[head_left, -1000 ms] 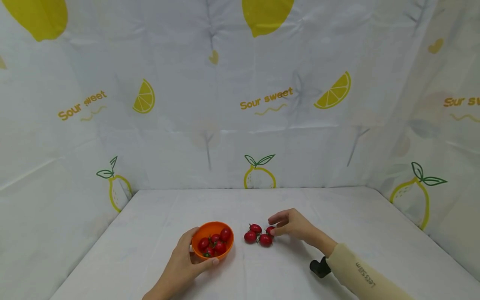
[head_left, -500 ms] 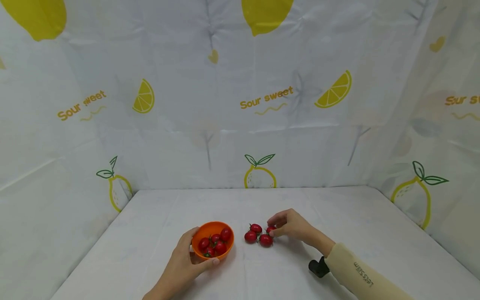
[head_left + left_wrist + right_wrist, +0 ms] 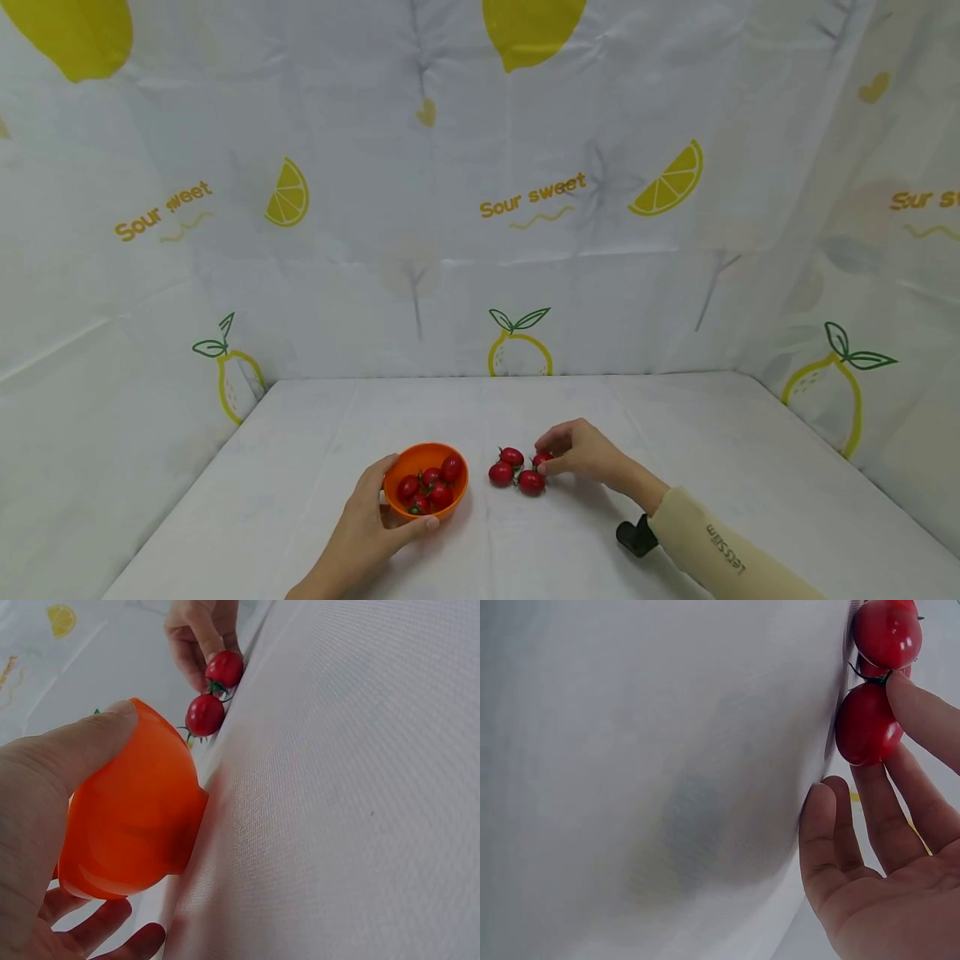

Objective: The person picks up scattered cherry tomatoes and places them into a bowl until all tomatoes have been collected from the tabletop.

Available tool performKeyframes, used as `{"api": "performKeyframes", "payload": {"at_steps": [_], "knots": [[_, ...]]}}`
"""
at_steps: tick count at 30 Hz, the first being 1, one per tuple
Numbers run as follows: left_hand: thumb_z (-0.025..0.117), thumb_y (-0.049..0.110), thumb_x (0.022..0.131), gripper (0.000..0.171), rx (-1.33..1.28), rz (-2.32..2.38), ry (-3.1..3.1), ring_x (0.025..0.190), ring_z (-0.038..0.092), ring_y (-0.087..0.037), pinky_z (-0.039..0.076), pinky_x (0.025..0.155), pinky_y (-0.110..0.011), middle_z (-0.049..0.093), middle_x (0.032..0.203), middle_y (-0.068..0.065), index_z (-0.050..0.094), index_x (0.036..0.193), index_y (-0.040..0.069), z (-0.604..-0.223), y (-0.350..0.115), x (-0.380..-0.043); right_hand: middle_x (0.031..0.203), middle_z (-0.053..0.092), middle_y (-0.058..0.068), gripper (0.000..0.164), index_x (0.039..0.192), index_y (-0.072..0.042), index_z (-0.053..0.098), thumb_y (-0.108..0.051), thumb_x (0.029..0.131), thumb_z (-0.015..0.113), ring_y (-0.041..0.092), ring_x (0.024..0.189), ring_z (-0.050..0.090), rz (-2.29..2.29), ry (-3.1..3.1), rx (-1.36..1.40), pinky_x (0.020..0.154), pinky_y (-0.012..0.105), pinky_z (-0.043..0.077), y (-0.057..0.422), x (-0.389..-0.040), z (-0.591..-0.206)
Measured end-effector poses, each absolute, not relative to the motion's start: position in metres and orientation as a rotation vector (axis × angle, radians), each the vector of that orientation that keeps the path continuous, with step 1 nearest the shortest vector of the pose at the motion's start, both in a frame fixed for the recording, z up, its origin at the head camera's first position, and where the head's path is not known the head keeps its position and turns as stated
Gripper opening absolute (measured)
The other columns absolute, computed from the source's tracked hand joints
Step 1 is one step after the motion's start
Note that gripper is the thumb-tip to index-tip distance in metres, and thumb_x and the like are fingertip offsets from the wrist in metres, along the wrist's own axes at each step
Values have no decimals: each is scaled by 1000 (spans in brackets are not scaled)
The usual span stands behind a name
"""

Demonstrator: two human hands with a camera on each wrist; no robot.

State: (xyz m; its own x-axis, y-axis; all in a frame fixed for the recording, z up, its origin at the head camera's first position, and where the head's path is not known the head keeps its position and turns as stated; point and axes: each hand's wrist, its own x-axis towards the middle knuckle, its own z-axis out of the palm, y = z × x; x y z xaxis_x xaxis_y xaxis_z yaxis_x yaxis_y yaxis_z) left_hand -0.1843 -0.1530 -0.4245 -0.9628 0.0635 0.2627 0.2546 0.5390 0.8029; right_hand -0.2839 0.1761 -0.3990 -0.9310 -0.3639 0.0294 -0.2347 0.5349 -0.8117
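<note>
In the head view my left hand (image 3: 362, 527) holds an orange bowl (image 3: 412, 457), thumb at the near rim and fingers round its far left side. Several red cherry tomatoes (image 3: 441, 495) lie inside. The bowl's base meets the white cloth in the left wrist view. To the right of the bowl, a small cluster of cherry tomatoes (image 3: 501, 474) with green stems lies on the cloth. My right hand (image 3: 591, 457) pinches the rightmost cherry tomato (image 3: 868, 726) between thumb and fingers; it still appears to be down among the others.
A white cloth covers the table (image 3: 480, 558). White sheeting (image 3: 360, 292) printed with lemons rises behind and at both sides. A black device (image 3: 637, 537) sits at the right wrist, below the cream sleeve (image 3: 727, 546).
My right hand has shifted very slightly left and its fingers have drawn in on the cherry tomato. The left hand and bowl have stayed in place.
</note>
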Motion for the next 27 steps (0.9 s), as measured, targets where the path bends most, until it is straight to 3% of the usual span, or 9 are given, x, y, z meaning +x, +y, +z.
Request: {"api": "performKeyframes", "payload": {"at_steps": [13, 21, 27], "knots": [[86, 52, 69, 101, -258, -1390, -2587, 122, 46, -26, 53, 86, -27, 41, 143, -8, 37, 145, 7, -425, -153, -184, 91, 67, 4, 31, 107, 0, 70, -5, 79, 82, 19, 84, 59, -1345, 2663, -529, 74, 34, 52, 174, -284, -399], [86, 53, 68, 104, -235, -1373, -2613, 124, 45, -26, 51, 92, -35, 40, 144, -6, 35, 146, 8, -427, -154, -185, 89, 66, 4, 31, 105, -1, 71, -7, 77, 84, 19, 82, 58, -1339, 2687, -533, 72, 33, 52, 171, -284, -401], [86, 52, 68, 102, -252, -1382, -2599, 123, 46, -25, 52, 89, -30, 41, 142, -5, 36, 145, 9, -428, -154, -186, 90, 66, 3, 31, 103, -3, 71, -10, 76, 85, 19, 83, 58, -1342, 2698, -494, 73, 33, 53, 168, -283, -401]]}}
